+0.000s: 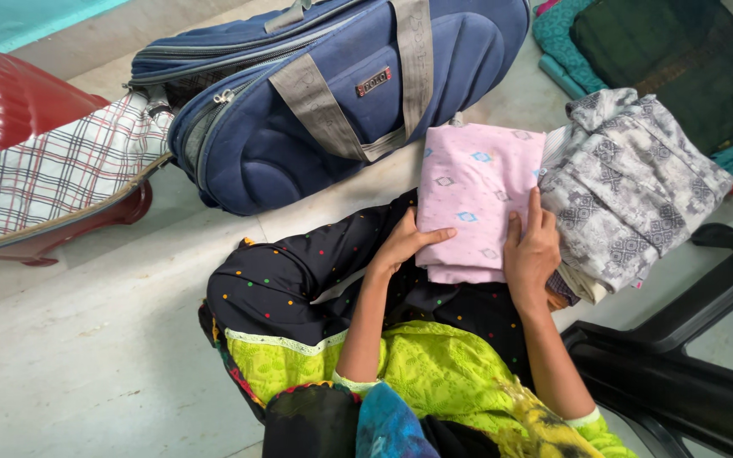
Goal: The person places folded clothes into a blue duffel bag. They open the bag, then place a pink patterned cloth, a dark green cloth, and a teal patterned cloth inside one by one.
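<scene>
A folded pink cloth (pixel 473 191) with small blue and white motifs lies on my lap over black dotted fabric (pixel 286 284). My left hand (pixel 405 242) grips its near left edge, thumb on top. My right hand (pixel 532 250) lies flat on its right side, fingers spread and pressing down. Right beside the pink cloth sits a pile of folded grey patterned cloth (pixel 634 199), touching my right hand's outer edge.
A large navy duffel bag (pixel 332 93) with grey straps lies ahead on the pale floor (pixel 86 339). A checked cloth (pixel 61 174) drapes over a red plastic chair (pixel 6 97) at left. Dark green and teal fabrics (pixel 680 59) lie top right. A black chair frame (pixel 680 373) stands at right.
</scene>
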